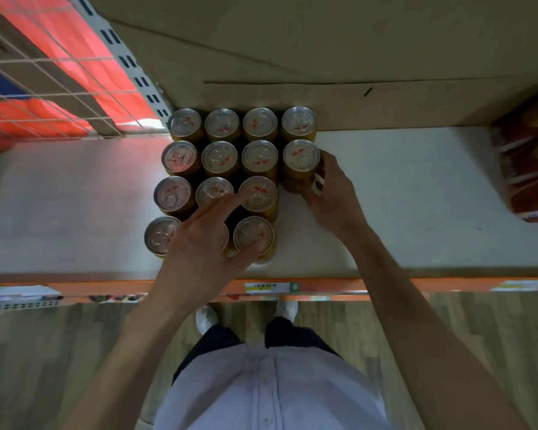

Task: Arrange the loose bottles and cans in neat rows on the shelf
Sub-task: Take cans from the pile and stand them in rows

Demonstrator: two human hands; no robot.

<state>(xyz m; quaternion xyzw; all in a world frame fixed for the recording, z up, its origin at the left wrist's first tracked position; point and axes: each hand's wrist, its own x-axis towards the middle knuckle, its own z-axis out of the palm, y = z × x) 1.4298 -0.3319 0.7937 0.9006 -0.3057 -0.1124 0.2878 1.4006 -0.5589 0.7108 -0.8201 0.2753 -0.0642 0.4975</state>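
The right hand has its grip clamped on the can at the right edge of the block of cans on the shelf; the left hand, grip apart, rests on the block's front.

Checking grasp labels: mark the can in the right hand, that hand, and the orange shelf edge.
held can (301, 156): head view, silver lid.
right hand (333, 198): head view, back of hand.
orange shelf edge (385, 286): head view, bare front strip.
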